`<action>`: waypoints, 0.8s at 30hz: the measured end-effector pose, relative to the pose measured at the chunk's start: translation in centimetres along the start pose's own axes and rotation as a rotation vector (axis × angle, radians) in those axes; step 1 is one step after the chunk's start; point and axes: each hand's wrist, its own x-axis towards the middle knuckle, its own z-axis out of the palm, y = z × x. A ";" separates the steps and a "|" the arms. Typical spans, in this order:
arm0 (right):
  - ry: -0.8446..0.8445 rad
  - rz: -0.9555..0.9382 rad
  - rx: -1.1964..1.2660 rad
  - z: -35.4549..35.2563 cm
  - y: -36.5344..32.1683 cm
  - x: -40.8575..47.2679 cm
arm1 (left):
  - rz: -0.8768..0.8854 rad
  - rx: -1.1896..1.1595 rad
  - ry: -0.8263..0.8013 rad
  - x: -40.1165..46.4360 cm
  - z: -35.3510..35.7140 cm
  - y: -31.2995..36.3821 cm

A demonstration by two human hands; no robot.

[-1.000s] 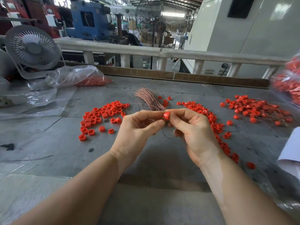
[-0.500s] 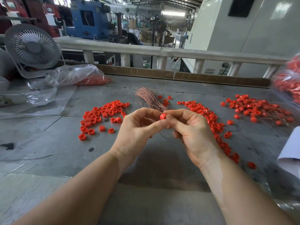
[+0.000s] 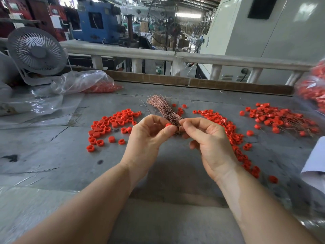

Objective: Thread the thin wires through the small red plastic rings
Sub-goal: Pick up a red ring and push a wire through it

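Left hand [image 3: 147, 136] pinches a small red plastic ring [image 3: 168, 124] between thumb and forefinger, held above the grey worktop [image 3: 52, 155]. Right hand [image 3: 209, 140] fingers curled, thumb and forefinger tips together just beside the ring; whether they pinch a wire, cannot tell. Bundle of thin copper-coloured wires [image 3: 162, 108] fans out behind both hands. Loose red rings [image 3: 112, 125] lie left, more right.

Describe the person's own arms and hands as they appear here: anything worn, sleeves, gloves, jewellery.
Both forearms are bare from the bottom edge of the picture up to the wrists; no sleeve shows on either. The left hand and the right hand wear no gloves. No watch, bracelet or ring is visible on the wrists or on the fingers that show. The fingernails that can be seen look short and unpainted.
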 end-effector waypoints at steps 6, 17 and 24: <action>-0.108 -0.063 -0.136 0.2 0.4 -0.1 | 0.019 0.098 -0.087 -0.2 0.1 0.0; -0.199 -0.075 -0.078 0.4 0.4 -0.3 | 0.058 0.196 -0.090 -0.3 0.3 0.2; -0.183 -0.088 -0.031 0.4 0.4 -0.3 | 0.074 0.170 -0.115 -0.6 0.5 0.6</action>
